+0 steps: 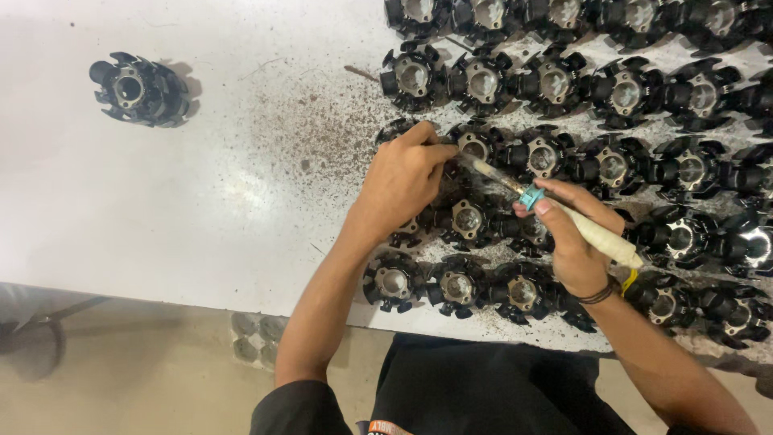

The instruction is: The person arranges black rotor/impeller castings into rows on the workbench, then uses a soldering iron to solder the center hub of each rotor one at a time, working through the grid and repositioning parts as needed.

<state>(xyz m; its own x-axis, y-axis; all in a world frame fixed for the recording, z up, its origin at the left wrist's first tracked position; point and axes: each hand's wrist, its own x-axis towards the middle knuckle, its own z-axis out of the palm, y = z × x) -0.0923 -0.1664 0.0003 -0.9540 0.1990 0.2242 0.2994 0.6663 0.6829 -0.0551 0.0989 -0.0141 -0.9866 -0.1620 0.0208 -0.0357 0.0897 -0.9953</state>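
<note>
White table (161, 201): tool (555, 213) in right-hand fingers (547, 208), tip at part (473, 147).

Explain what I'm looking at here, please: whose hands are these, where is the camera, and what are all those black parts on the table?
There is no machine here. A person works with two bare hands, and the single picture comes from a camera worn on their head, looking down. The white table carries rows of black round parts with fins and a metal centre, packed on the right; one lone part sits apart at the far left. Dark specks of debris are scattered in front of the rows. The left hand rests on one part in the rows, fingers steadying it. The right hand has its grip on a pen-like tool with a pale wrapped handle and a blue collar, its thin tip pointing at the part by the left hand.
</note>
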